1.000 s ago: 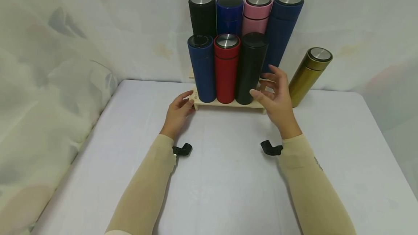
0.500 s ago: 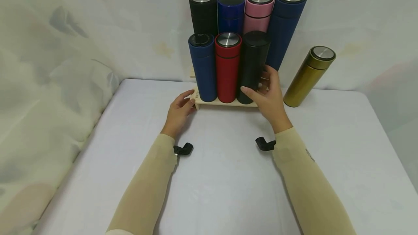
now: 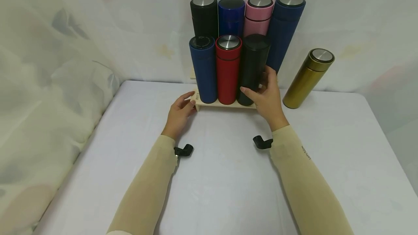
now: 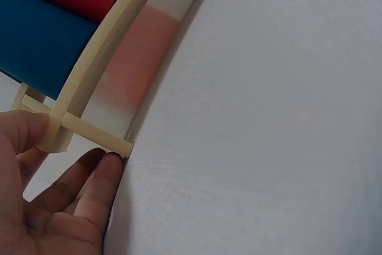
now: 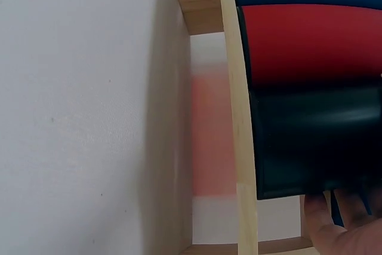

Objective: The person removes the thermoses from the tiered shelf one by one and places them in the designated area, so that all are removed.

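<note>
A light wooden rack (image 3: pixel 225 105) carries a front row of a blue thermos (image 3: pixel 205 71), a red thermos (image 3: pixel 227 75) and a black thermos (image 3: pixel 253 64), all upright. My left hand (image 3: pixel 177 114) holds the rack's left end, thumb on the top and fingers against the leg (image 4: pixel 98 134). Around the lower right side of the black thermos my right hand (image 3: pixel 270 100) curls, with its thumb across the front. Its fingers (image 5: pixel 319 219) touch the thermos in the right wrist view; part of this hand is out of that frame.
Behind stand a second black thermos (image 3: pixel 204 17), a glossy blue one (image 3: pixel 231 17), a pink one (image 3: pixel 258 17) and a tall navy one (image 3: pixel 284 28). A gold thermos (image 3: pixel 307 81) stands apart at the right. White cloth covers the table (image 3: pixel 225 177).
My right hand has moved left from beside the rack's right end and closed around the black thermos. The left hand stays at the rack's left end.
</note>
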Action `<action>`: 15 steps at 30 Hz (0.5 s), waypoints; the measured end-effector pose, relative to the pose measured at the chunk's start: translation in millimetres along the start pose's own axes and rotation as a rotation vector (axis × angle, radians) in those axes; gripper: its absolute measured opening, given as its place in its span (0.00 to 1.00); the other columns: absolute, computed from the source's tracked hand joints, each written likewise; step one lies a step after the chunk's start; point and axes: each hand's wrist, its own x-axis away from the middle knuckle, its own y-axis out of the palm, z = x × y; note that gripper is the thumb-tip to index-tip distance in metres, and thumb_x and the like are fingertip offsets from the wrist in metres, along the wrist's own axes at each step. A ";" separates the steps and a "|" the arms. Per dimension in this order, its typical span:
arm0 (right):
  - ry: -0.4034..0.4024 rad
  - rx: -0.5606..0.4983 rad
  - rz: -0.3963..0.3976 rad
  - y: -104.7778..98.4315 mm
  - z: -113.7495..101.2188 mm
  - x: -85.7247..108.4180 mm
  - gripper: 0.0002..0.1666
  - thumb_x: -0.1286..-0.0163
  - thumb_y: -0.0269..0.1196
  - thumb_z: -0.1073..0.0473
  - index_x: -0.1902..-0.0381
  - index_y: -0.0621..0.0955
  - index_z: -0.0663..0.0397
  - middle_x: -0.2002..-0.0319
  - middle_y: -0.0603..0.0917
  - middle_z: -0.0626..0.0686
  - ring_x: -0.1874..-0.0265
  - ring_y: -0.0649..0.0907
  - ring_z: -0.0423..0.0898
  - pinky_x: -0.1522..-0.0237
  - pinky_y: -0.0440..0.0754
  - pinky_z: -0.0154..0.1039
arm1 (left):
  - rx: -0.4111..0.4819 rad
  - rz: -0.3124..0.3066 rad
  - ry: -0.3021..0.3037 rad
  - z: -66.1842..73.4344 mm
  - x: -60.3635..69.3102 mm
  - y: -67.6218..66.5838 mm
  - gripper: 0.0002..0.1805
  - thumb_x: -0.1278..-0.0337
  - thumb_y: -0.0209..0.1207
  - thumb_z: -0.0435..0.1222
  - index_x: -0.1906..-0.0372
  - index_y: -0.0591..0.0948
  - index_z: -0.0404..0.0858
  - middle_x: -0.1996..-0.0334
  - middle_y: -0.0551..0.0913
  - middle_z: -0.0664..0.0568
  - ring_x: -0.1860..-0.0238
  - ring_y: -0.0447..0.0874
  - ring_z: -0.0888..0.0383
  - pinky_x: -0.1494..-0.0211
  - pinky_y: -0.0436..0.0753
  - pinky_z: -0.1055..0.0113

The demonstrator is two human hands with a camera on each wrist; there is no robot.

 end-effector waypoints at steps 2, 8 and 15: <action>0.000 0.011 0.008 -0.2 -0.3 1.0 0.54 0.35 0.79 0.67 0.19 0.63 0.52 0.30 0.72 0.57 0.34 0.77 0.52 0.32 0.82 0.50 | 0.001 0.000 -0.002 0.3 0.3 0.0 0.23 0.16 0.61 0.37 0.23 0.79 0.46 0.33 0.80 0.40 0.36 0.83 0.47 0.33 0.85 0.56; 0.016 0.079 0.032 -1.5 -2.0 6.8 0.53 0.34 0.80 0.64 0.19 0.63 0.51 0.28 0.72 0.56 0.32 0.76 0.52 0.28 0.79 0.52 | -0.001 -0.003 -0.027 1.2 -1.7 1.0 0.25 0.15 0.58 0.35 0.21 0.76 0.43 0.31 0.78 0.38 0.34 0.81 0.45 0.31 0.83 0.54; 0.042 0.125 0.042 -5.4 -5.3 14.2 0.53 0.33 0.81 0.61 0.19 0.64 0.50 0.29 0.73 0.55 0.34 0.76 0.52 0.33 0.82 0.54 | 0.001 0.003 -0.035 0.6 -3.4 2.3 0.25 0.15 0.58 0.33 0.21 0.75 0.40 0.31 0.77 0.36 0.34 0.81 0.43 0.30 0.83 0.53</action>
